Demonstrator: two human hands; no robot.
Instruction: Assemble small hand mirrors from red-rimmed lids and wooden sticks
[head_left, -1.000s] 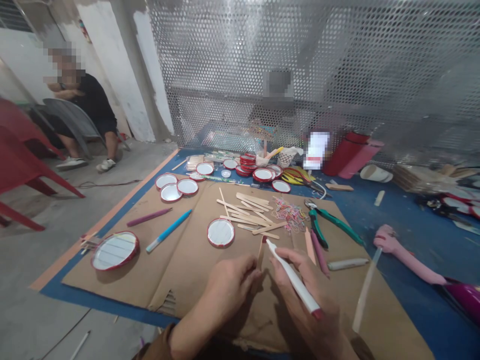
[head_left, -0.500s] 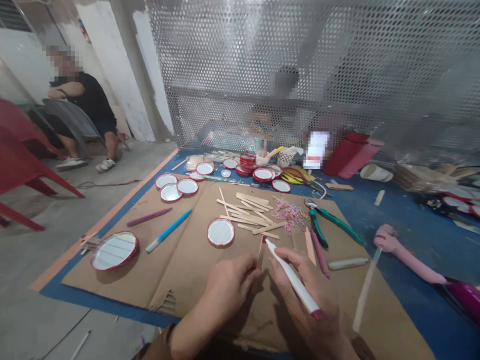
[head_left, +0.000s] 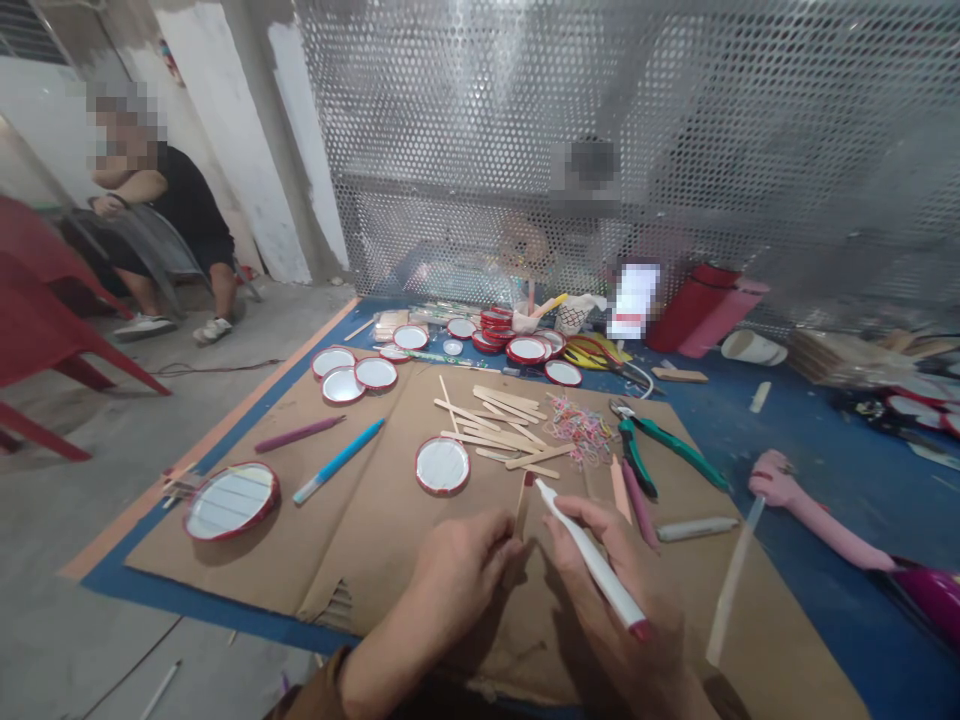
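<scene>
My left hand pinches a wooden craft stick that stands up from its fingers, its top end coloured dark red. A white marker with a red end lies in the grip of my right hand; its tip is beside the stick's red end, slightly apart. Beyond my hands, on the cardboard sheet, are a round red-rimmed jar lid, a loose heap of craft sticks and a pile of small coloured rubber bands.
Green-handled pliers, a grey marker and a pink glue gun lie to the right. A blue marker and a larger red-rimmed lid are left. Red-rimmed lids line the back, before a perforated metal panel.
My right hand has drawn the marker slightly to the right, so its tip has come away from the stick's red end. My left hand keeps its place.
</scene>
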